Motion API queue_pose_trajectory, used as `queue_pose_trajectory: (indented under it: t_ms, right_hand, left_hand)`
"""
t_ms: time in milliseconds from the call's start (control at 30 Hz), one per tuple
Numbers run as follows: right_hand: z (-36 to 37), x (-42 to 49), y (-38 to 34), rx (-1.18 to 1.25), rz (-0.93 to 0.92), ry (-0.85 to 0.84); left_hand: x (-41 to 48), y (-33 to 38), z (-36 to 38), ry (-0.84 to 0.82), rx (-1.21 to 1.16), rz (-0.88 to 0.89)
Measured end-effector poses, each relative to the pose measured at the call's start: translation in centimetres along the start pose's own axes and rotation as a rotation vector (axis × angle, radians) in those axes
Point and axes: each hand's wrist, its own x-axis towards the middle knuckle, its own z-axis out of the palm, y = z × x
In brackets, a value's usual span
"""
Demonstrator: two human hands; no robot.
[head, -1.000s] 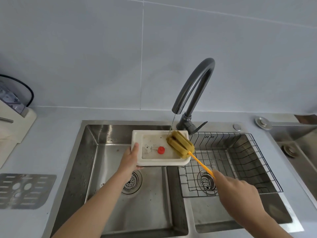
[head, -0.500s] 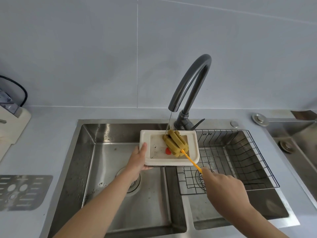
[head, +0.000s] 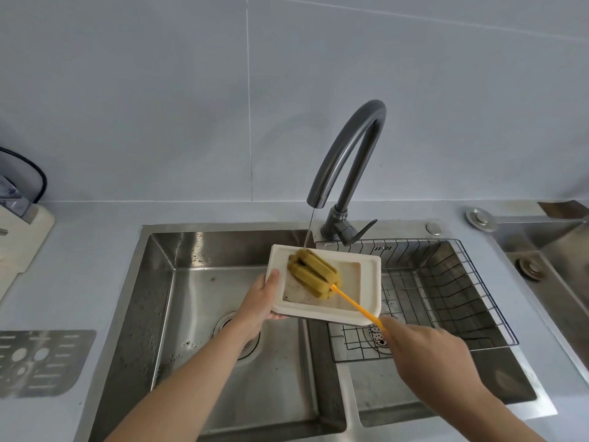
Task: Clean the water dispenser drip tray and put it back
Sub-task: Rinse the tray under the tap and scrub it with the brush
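Observation:
The white drip tray [head: 369, 283] hangs over the divider of the double sink, under a thin stream from the dark faucet [head: 345, 161]. My left hand [head: 259, 298] grips its left edge, thumb on the rim. My right hand [head: 424, 358] holds the orange handle of a sponge brush [head: 314, 272]. Its yellow-green sponge head presses into the left part of the tray's well, and the red float seen earlier is hidden under it. The tray's metal grille [head: 38, 362] lies on the counter at the left.
A wire basket [head: 446, 288] sits in the right basin of the steel sink [head: 165, 314]. A beige appliance [head: 22, 231] with a black cable stands at the far left. A second steel basin [head: 557, 266] lies at the right edge.
The tray has shifted right, towards the sink divider. The sponge head has slid from the tray's right side to its left side, covering the red float.

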Motion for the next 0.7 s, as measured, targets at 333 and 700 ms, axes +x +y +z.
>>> queue_pose_trajectory:
  t_ms: [333,700]
  right_hand:
    - [-1.3,0.7,-1.4,-0.02,0.063,-0.113]
    - [-1.3,2.0,-0.7,0.169,-0.106,-0.123]
  left_hand:
    - [-0.4,0.7,0.3,0.002,0.008,0.035]
    - [0.1,2.9,-1.1,-0.02,0.085,0.174]
